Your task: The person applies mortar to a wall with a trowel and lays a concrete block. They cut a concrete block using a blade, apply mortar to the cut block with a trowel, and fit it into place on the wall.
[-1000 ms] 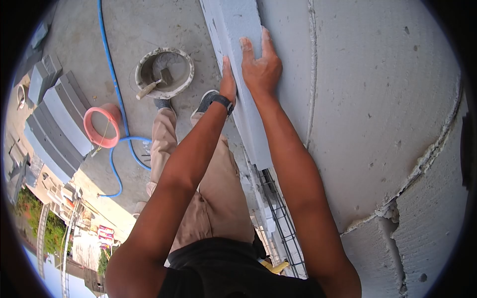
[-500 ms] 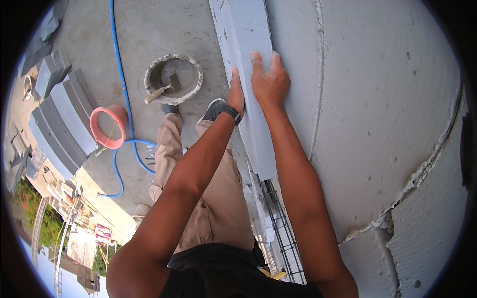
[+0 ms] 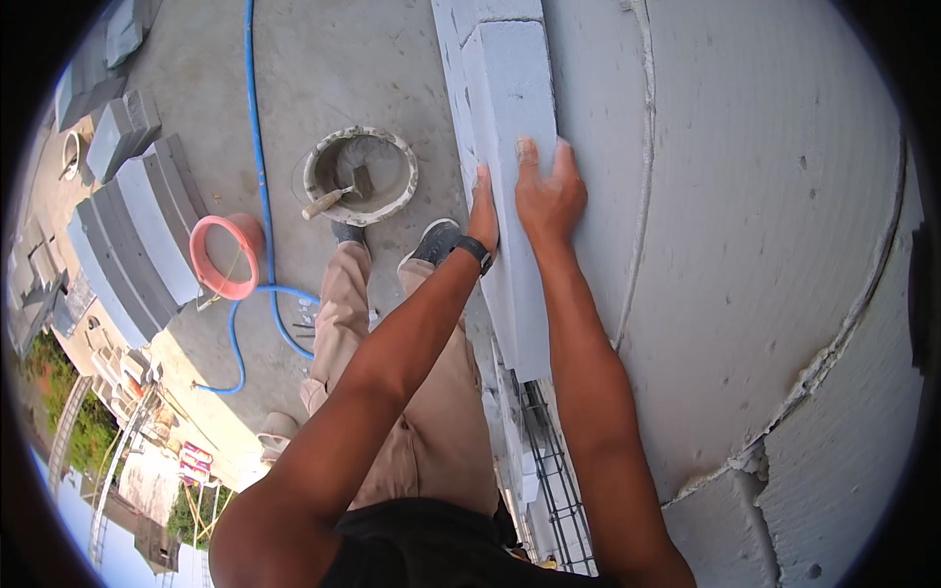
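Observation:
A long pale grey concrete moulding (image 3: 524,294) lies along the wall, with a second piece (image 3: 495,8) beyond its far end and a thin seam between them. My left hand (image 3: 483,216), with a dark band at its wrist, presses on the moulding's left side; its thumb shows while the other fingers are mostly hidden. On the right edge is my right hand (image 3: 551,196), thumb on the upper face and fingers curled over the side. A round mortar bucket (image 3: 409,191) stands left of my hands with a trowel (image 3: 338,196) in it.
The large grey wall (image 3: 755,196) fills the right, with rough mortar joints. A blue hose (image 3: 263,147) crosses the floor near a pink bucket (image 3: 257,235). Stepped grey mouldings (image 3: 127,245) lie at left. A wire reinforcement cage (image 3: 556,480) runs below the moulding's near end.
The whole view has shifted, so the scene sits lower and slightly to the right. The seam at the moulding's far end has come into view. Both hands keep their hold.

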Tool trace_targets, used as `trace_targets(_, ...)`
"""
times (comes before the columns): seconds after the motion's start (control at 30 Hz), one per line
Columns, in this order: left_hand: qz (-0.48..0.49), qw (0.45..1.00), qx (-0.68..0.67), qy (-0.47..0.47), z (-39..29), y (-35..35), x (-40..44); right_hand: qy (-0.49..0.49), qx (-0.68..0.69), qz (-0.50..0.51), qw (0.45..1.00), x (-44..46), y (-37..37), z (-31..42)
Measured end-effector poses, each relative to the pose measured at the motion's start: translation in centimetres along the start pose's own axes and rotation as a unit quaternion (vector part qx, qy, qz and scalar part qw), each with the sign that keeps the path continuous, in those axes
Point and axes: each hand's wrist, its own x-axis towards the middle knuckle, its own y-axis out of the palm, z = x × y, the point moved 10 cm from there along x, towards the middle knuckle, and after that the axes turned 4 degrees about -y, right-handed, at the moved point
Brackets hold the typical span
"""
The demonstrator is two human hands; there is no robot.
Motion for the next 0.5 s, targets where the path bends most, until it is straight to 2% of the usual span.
trace_targets(0.27, -0.043, 0.999, 0.016, 0.02, -0.4, -0.5, -0.3, 0.014, -0.009, 0.007, 1.0, -0.1, -0.3, 0.3)
trace_targets(0.33, 0.015, 0.999, -0.038, -0.003, -1.0, 1.2, -1.3, 0.014, -0.005, 0.01, 1.0, 0.0, -0.3, 0.3)
trace_targets(0.5, 0.019, 0.999, -0.034, 0.018, -1.9, 1.9, -1.8, 0.014, 0.007, 0.002, 1.0, 0.0, -0.5, 0.5)
